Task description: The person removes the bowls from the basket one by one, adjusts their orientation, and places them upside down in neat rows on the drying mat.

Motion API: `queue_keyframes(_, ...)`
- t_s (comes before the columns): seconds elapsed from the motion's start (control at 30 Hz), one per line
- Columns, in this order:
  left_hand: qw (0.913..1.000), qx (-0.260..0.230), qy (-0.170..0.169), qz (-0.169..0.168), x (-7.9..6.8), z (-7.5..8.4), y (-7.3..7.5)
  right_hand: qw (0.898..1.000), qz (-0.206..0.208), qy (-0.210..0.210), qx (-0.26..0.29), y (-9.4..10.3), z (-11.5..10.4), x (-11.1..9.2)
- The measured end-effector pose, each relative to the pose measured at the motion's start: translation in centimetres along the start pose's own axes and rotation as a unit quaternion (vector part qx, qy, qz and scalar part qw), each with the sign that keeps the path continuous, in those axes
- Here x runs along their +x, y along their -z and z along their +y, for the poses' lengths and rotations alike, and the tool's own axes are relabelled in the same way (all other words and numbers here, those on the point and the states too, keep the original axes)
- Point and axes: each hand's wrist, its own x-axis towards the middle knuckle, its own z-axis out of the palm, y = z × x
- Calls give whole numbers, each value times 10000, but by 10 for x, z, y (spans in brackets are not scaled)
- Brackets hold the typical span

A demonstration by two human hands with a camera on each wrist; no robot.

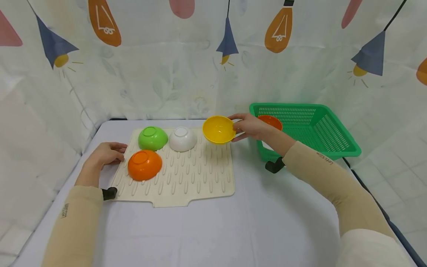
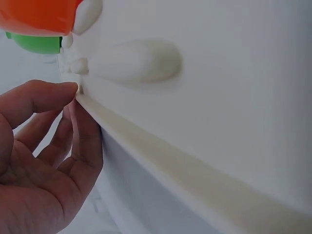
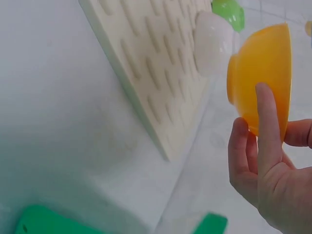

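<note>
My right hand [image 1: 250, 127] grips a yellow bowl [image 1: 217, 129] by its rim, above the far right corner of a cream ridged drying mat [image 1: 200, 174]. In the right wrist view the yellow bowl [image 3: 263, 73] is tilted on its side, the thumb at its rim and fingers along its outside. My left hand [image 1: 106, 155] pinches the mat's left edge; in the left wrist view the thumb [image 2: 66, 92] lies on top and fingers go below. Upside down on the mat sit a green bowl [image 1: 152, 138], a white bowl [image 1: 182, 139] and an orange bowl [image 1: 145, 165].
A green slotted basket [image 1: 333, 129] stands at the right, partly behind my right forearm. Inside it an orange-red bowl [image 1: 271, 120] shows, partly hidden. The table has a white cloth [image 1: 213, 233], and a patterned curtain [image 1: 200, 81] hangs behind it.
</note>
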Motion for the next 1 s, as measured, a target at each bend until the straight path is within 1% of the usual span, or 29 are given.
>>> queue_keyframes(0.17,9991,330,-223,-119,-6,3,2,9996,-170,-182,94,-13,7,5)
queue_keyframes(0.23,9982,507,-313,-44,-10,5,2,9993,-206,-238,181,-15,10,6)
queue_keyframes(0.3,9968,648,-444,155,-15,10,3,9992,-202,-276,226,-16,12,6)
queue_keyframes(0.4,9916,832,-723,673,-23,21,1,9990,-212,-275,293,-16,13,5)
queue_keyframes(0.5,9854,847,-1059,1026,-32,40,-6,9990,-194,-252,325,-16,15,4)
queue_keyframes(0.57,9831,784,-1259,1073,-38,56,-15,9988,-174,-253,383,-16,16,3)
queue_keyframes(0.63,9830,658,-1424,952,-45,73,-27,9986,-159,-254,427,-17,17,2)
queue_keyframes(0.7,9841,501,-1547,708,-50,91,-40,9984,-160,-257,482,-18,17,1)
queue_keyframes(0.77,9857,124,-1652,314,-54,107,-54,9980,-184,-249,546,-20,18,0)
queue_keyframes(0.83,9846,-406,-1692,-171,-56,121,-69,9978,-212,-230,593,-22,19,-2)
queue_keyframes(0.9,9792,-960,-1662,-650,-56,131,-85,9972,-250,-218,664,-23,20,-4)
queue_keyframes(1.0,9665,-1669,-1498,-1247,-56,141,-107,9965,-306,-211,751,-26,22,-6)
